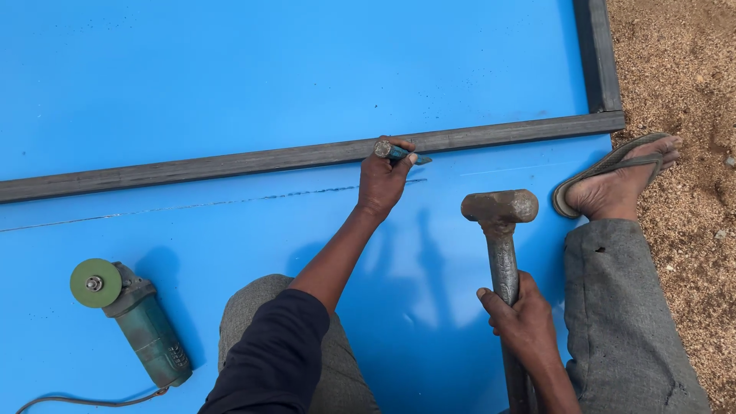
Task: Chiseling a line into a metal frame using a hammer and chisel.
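My left hand [382, 181] grips a short metal chisel [399, 152], its tip laid on the blue metal sheet [230, 69] just below a dark steel frame bar [230, 162]. A thin scored line [192, 205] runs across the sheet to the left of the chisel. My right hand [523, 319] holds the handle of a heavy rusty hammer [500, 208], whose head is raised over the sheet to the right of the chisel.
A green angle grinder [134, 314] with its cable lies on the sheet at lower left. My sandalled foot [617, 180] rests at the sheet's right edge. Sandy ground [682, 77] lies beyond. A vertical frame bar [598, 54] runs along the right.
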